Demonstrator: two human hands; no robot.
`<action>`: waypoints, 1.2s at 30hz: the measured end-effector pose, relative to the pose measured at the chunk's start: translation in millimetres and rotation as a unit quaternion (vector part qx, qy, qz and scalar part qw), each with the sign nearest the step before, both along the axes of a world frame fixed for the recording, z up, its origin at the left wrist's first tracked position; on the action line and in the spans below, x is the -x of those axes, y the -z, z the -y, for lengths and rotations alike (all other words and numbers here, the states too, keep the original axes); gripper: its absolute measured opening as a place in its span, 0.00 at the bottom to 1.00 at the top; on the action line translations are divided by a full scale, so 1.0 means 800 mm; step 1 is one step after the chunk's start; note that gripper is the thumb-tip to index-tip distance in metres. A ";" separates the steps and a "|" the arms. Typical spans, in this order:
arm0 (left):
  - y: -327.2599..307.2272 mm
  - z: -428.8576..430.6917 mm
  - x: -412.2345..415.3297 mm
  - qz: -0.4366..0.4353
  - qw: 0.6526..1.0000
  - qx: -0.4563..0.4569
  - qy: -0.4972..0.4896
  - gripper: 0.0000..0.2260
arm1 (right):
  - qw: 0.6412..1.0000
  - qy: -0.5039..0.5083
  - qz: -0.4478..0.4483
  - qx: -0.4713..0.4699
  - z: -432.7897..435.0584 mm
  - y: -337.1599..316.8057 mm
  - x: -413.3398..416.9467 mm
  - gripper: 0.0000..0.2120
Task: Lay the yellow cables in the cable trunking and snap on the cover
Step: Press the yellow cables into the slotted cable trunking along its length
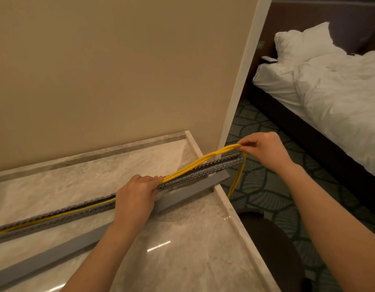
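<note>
My left hand (138,199) presses down on the slotted grey cable trunking (81,209), fingers curled over its top about midway along, holding the yellow cables (188,165) into the channel there. The trunking lies slantwise across the marble counter (182,249), its far end reaching past the counter's right edge near the wall corner. Left of my hand the cables lie inside the channel; right of it they rise out and run up to my right hand (264,148), which pinches them between thumb and fingers above the trunking's far end. From that pinch the loose ends hang down past the counter's right edge toward the patterned carpet (266,186). The grey cover (56,251) lies flat on the counter just beside the trunking, on the side nearer me, not fitted.
</note>
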State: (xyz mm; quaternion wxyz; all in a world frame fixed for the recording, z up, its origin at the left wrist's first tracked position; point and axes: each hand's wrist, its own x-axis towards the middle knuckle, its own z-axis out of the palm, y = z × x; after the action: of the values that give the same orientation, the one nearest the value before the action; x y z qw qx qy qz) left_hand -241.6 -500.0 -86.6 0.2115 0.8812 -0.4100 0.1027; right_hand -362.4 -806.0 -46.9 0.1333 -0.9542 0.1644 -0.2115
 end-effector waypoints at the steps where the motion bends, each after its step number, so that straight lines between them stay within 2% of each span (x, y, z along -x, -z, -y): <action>1: 0.001 -0.001 0.001 0.001 1.000 0.004 0.002 0.15 | 1.000 -0.001 -0.013 -0.015 0.002 0.000 0.001 0.07; 7: 0.000 -0.001 0.001 0.000 1.000 0.007 0.009 0.14 | 0.996 0.010 -0.043 -0.072 0.003 0.018 0.017 0.07; 11: -0.002 -0.001 0.001 0.003 1.000 0.010 0.017 0.11 | 0.999 0.018 -0.015 -0.026 -0.015 0.018 0.016 0.08; 14: -0.002 -0.002 0.001 -0.007 1.000 0.008 0.014 0.05 | 0.997 -0.061 -0.051 0.025 -0.050 0.018 0.002 0.10; 16: -0.003 -0.001 -0.003 -0.034 0.999 -0.001 0.010 0.06 | 0.991 -0.109 -0.075 0.034 -0.070 0.020 -0.011 0.10; 19: -0.008 -0.001 -0.016 -0.098 0.995 -0.007 0.006 0.10 | 0.990 -0.109 -0.086 0.008 -0.088 0.021 -0.029 0.10; 23: -0.013 0.002 -0.025 -0.171 0.985 0.011 -0.022 0.08 | 0.986 -0.124 -0.111 -0.017 -0.107 0.018 -0.050 0.09; 26: -0.014 0.004 -0.032 -0.232 0.971 0.037 -0.043 0.06 | 0.983 -0.120 -0.116 -0.079 -0.116 0.019 -0.064 0.07; 30: -0.015 0.000 -0.037 -0.273 0.961 0.034 -0.029 0.05 | 0.969 -0.107 -0.131 -0.181 -0.123 0.024 -0.077 0.05; 36: -0.014 -0.001 -0.038 -0.301 0.951 0.049 -0.055 0.05 | 0.963 -0.077 -0.138 -0.216 -0.123 0.025 -0.082 0.04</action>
State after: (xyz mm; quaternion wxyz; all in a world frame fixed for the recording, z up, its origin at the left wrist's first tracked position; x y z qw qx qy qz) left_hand -211.4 -499.2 -75.0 0.3623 0.8808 -0.2730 -0.1357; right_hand -296.6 -707.4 -67.1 0.3285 -0.9323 0.1490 -0.0264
